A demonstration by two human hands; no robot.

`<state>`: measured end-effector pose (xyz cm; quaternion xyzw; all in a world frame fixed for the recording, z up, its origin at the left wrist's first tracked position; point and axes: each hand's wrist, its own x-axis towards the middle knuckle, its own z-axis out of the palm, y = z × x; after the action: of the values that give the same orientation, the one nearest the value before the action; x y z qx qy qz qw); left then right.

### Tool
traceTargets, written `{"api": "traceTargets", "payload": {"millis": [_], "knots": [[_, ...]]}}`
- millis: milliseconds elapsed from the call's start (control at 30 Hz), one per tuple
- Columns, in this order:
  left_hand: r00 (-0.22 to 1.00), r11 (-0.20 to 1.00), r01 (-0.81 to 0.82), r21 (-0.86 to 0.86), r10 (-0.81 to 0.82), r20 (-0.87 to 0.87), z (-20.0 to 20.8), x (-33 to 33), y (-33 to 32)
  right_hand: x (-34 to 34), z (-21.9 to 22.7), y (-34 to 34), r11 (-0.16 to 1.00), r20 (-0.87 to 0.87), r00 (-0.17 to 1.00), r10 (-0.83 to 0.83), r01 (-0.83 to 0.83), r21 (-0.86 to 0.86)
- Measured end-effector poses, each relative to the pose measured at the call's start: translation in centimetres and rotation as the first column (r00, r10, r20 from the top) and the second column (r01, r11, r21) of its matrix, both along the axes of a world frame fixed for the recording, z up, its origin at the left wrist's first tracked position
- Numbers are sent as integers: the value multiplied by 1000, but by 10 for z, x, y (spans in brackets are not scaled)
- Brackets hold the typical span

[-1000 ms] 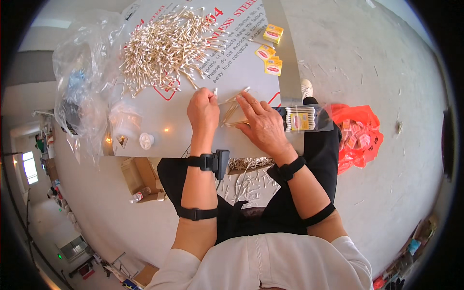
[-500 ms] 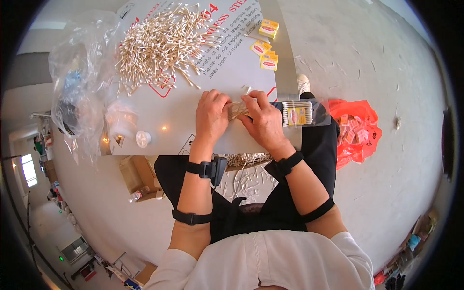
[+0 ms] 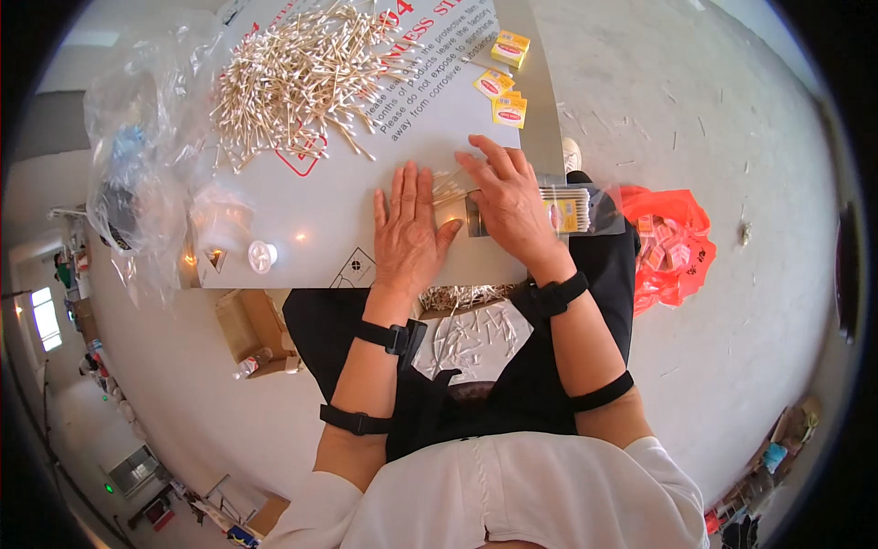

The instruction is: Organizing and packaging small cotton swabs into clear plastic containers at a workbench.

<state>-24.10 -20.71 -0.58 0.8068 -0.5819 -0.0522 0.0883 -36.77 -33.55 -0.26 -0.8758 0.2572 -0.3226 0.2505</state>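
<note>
Presently, the left hand [image 3: 409, 233] lies palm down on the tabletop [image 3: 315, 215], fingers straight and slightly parted, thumb splayed, no object seen in its hold. The right hand [image 3: 514, 201], fingers bent and spread, covers the left end of the clear swab packet [image 3: 569, 211]; nothing is seen pinched, and whether it presses the packet cannot be determined. Just left of the packet, between the hands, lies a small bunch of cotton swabs [image 3: 446, 189]. Beyond the packet sit small yellow boxes [image 3: 509, 49]; beyond and well left, a large heap of cotton swabs [image 3: 302, 78]. Farther left of the packet stands a white plastic spool [image 3: 262, 256]. Right of it, on the floor [image 3: 759, 302], a red plastic bag [image 3: 692, 229] contains small boxes.
</note>
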Motion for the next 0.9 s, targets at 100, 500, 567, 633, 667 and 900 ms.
{"api": "traceTargets", "payload": {"millis": [100, 500, 567, 633, 667, 900], "knots": [[999, 1000, -4, 0, 4, -33, 0, 0, 0, 0, -3, -12, 995, -25, 995, 98, -98, -3], [999, 1000, -1, 1, 1, -53, 3, -2, 7, 2, -1, -29, 993, -169, 982, -88, 74, -87], [996, 999, 42, -13, -43, -83, 1, -2, 12, 18, -1, -26, 992, -147, 984, -101, 89, -85], [990, 996, 87, -31, -90, -113, 2, -4, 13, 30, -6, -21, 987, -210, 975, 75, -103, -126], [979, 991, 131, -26, -134, -154, 1, -5, 13, 28, -6, -22, 987, -215, 974, 69, -99, -128], [993, 995, 57, -84, -66, -101, 2, -9, 19, 18, 0, -8, 978, -173, 962, 210, -208, 27]]}}
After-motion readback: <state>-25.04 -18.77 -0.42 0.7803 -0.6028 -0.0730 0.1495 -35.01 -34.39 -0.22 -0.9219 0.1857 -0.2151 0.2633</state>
